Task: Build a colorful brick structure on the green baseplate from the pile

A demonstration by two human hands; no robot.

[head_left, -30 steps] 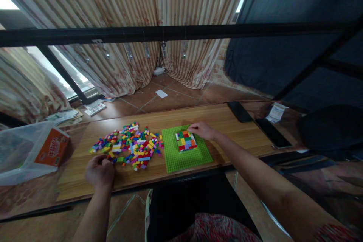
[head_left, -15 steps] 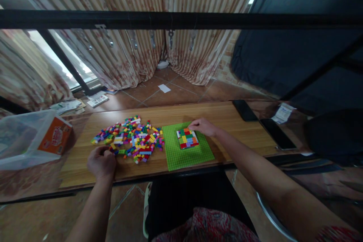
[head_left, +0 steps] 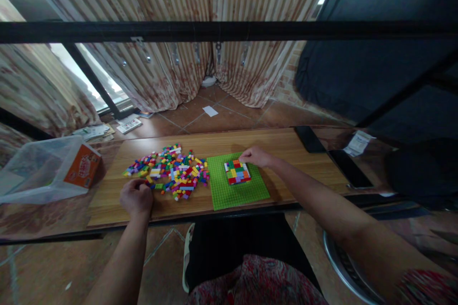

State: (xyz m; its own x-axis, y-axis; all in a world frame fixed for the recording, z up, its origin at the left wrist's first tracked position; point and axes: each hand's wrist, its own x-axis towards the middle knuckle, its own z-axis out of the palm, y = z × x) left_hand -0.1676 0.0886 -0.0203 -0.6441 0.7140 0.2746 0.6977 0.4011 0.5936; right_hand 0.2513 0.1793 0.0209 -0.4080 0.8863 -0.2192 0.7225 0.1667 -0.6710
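Note:
A green baseplate [head_left: 229, 195] lies on the wooden table [head_left: 286, 152] in front of me. On it stands a small square block of mixed-colour bricks [head_left: 236, 172]. My right hand [head_left: 255, 156] rests at the block's far right corner, fingertips touching its top edge. A spread of loose coloured bricks [head_left: 171, 171] lies left of the plate. My left hand [head_left: 136, 197] sits at the near left edge of that spread, fingers curled; whether it holds a brick is hidden.
A clear plastic bin with an orange box [head_left: 50, 171] stands at the table's left end. Two dark phones [head_left: 310, 139] [head_left: 347, 167] and a paper slip [head_left: 359, 143] lie at the right. A black bar [head_left: 229, 31] crosses overhead. Striped curtains hang behind.
The view has shifted a little, so everything sits slightly right and higher. My left hand stays curled at the pile's near edge; my right hand stays on the block's corner.

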